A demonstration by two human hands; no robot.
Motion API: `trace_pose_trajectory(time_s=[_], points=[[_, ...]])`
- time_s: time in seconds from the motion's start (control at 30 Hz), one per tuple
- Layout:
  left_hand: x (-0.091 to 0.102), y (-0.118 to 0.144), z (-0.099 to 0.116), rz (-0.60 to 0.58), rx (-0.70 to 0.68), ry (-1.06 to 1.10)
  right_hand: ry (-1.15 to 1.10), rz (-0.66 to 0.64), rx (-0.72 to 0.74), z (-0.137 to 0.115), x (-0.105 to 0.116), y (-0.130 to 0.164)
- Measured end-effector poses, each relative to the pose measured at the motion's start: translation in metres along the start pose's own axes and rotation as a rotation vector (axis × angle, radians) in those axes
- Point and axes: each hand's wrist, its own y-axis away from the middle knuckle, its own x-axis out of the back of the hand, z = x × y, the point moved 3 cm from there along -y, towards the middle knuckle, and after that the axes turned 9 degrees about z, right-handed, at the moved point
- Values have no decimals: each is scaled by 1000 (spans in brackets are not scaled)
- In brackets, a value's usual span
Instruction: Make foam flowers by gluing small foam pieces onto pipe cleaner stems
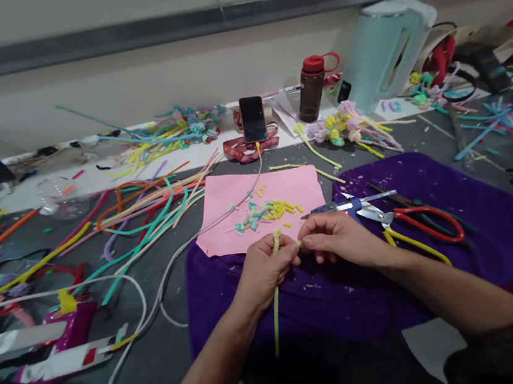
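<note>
A pale yellow fuzzy stem [277, 321] is standing between the two hands, above the near part of a purple cloth [462, 191]. The left hand [265, 269] is grasping it firmly near its top, between thumb and fingers, and the right hand [341, 241] is pinching a small pale bit [299, 244] just beside the left thumb; whether this bit is belonging to the same stem, I cannot tell. The upper end is already showing a small curl, while the long lower part is hanging bare below the left hand, so the shaping is seeming only partly done; how much is remaining is not clear. Just beyond the hands, yellow pieces [281, 208] and blue-green pieces [253, 219] are lying loose on a pink paper [221, 205], cut but not joined to anything. To the right, scissors [386, 220] are resting open on the cloth. Farther back, a bunch of fuzzy flowers [345, 122], looking finished, is lying on the tabletop [164, 353], near a bottle [312, 91] and a kettle [369, 60]. A phone [253, 119] is standing behind the paper, and long coloured stems [153, 226] are spreading out at the left.
</note>
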Motion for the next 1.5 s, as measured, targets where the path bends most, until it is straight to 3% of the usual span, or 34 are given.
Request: trace_pose_trajectory(time_s=[0.17,0.53,0.97,1.13,1.37,1.5], points=[[-1,2,1,7,-66,-99,40,-40,-3,1,0,0],[-2,3,2,-56,20,-69,-106,-177,-124,7,-2,-1],[0,1,1,-100,-23,-116,-248,-237,-202,15,-4,-3],[1,0,1,-44,-52,-134,-178,-155,-151,11,-4,-4],[-2,0,-1,-31,30,-17,40,42,29,-1,-2,1],[-3,1,-1,-59,32,2,49,4,12,0,-3,1]])
